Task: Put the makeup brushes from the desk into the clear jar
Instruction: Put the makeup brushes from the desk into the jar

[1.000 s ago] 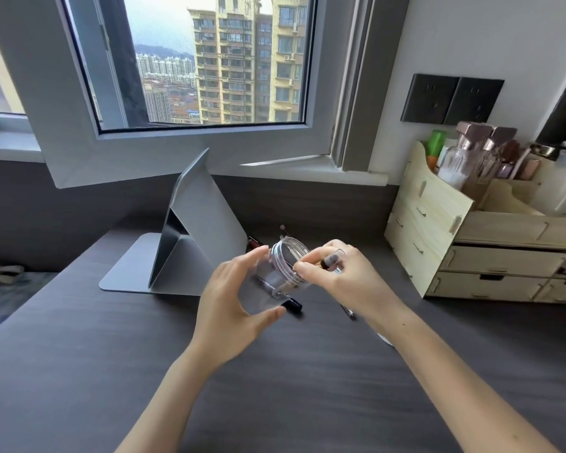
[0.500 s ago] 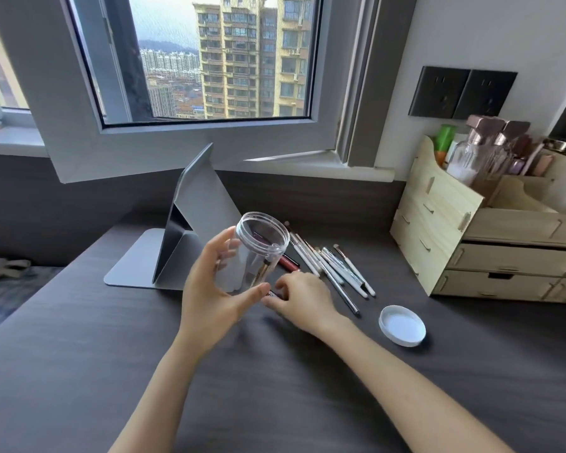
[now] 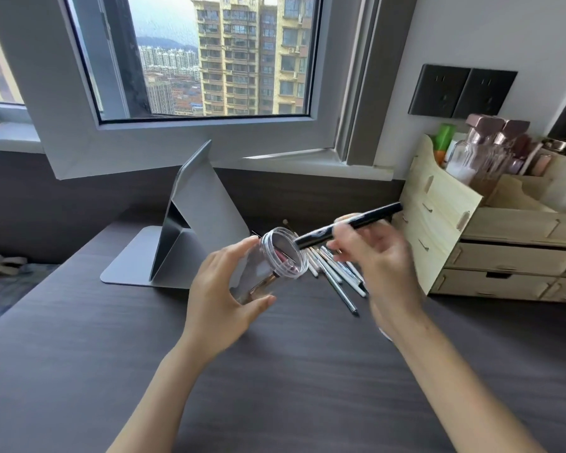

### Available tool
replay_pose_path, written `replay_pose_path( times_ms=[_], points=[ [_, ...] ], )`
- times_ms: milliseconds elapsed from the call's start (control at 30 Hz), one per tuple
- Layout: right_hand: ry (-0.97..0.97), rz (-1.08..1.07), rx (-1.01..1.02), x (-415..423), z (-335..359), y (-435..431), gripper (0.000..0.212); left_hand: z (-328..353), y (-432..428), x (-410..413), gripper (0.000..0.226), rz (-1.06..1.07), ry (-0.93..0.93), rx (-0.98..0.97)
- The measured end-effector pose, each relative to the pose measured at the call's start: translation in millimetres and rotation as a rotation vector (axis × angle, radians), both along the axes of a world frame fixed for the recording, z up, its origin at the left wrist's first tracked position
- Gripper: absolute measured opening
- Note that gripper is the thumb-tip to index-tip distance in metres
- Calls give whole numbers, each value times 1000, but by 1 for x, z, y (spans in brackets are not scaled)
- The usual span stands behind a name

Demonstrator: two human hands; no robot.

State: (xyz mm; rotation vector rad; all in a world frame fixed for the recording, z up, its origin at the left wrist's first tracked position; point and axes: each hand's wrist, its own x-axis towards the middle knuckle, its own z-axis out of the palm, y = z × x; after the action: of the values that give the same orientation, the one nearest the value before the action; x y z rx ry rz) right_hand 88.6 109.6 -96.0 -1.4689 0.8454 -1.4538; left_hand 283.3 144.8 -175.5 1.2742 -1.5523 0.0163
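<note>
My left hand (image 3: 224, 299) holds the clear jar (image 3: 268, 266) above the desk, tilted with its open mouth toward the right. A pink-handled brush lies inside the jar. My right hand (image 3: 376, 259) grips a black makeup brush (image 3: 347, 225) near its middle. The brush's lower end sits at the jar's rim and its other end points up to the right. Several more brushes (image 3: 334, 276) with pale handles lie on the dark desk (image 3: 111, 354) behind and below my right hand, partly hidden by it.
A grey folding stand (image 3: 190, 223) sits on the desk at the back left. A wooden drawer organiser (image 3: 471, 243) holding bottles stands on the right. The window and its sill run along the back. My right forearm hides the white jar lid.
My right hand has picked up a black brush from the desk and raised it to the jar's mouth. My left hand has tipped the jar further to the right.
</note>
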Motion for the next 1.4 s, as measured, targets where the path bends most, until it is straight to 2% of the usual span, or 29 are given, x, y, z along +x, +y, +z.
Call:
replay_pose_path(
  times_ms=[100,133,200,267,333,400,467,500,533,600,700,800,867,1000,1100,1167,1233,1333,1400],
  points=[
    [406,2,-117,12,-20,3,3,-1,1,-1,83,-17,-20,-12],
    [493,-17,-131,14,-26,2,14,0,2,-1,83,-15,-21,-17],
    [581,-54,-138,16,-35,0,36,0,2,-1,83,-4,-24,-28],
    [616,-50,-166,15,-36,-1,47,0,1,-1,82,2,-36,-32],
    [550,79,-153,14,-31,1,39,1,1,-2,82,1,-27,-28],
    [326,202,-83,11,-24,-3,24,1,1,-2,82,14,-12,-31],
    [98,133,19,12,-23,-16,30,1,0,-1,81,40,30,-37],
    [77,34,48,16,-27,-26,31,1,0,0,81,48,69,-39],
    [148,-80,46,22,-33,-38,30,0,-1,1,82,53,116,-41],
    [448,-203,-18,38,-50,-60,23,1,-1,2,81,51,207,-51],
    [887,-189,-113,64,-76,-83,23,3,0,5,80,-25,427,-35],
    [1183,-241,-218,83,-88,-95,31,2,-1,12,88,-161,663,56],
    [1306,-268,-225,93,-90,-99,33,2,-2,13,86,-153,622,93],
    [1432,-333,-108,101,-91,-109,32,3,-1,12,84,-94,554,59],
    [1502,-283,-57,94,-91,-111,30,1,-2,12,79,-74,470,31],
    [1434,-225,1,84,-85,-105,31,1,-2,11,79,-77,444,21],
    [1193,-195,86,68,-75,-97,34,0,-2,12,77,-76,420,12],
    [556,-32,282,44,-55,-75,22,0,-2,11,78,-35,314,-19],
    [191,65,282,28,-38,-53,9,0,-2,8,78,33,161,-63]
  ],
)
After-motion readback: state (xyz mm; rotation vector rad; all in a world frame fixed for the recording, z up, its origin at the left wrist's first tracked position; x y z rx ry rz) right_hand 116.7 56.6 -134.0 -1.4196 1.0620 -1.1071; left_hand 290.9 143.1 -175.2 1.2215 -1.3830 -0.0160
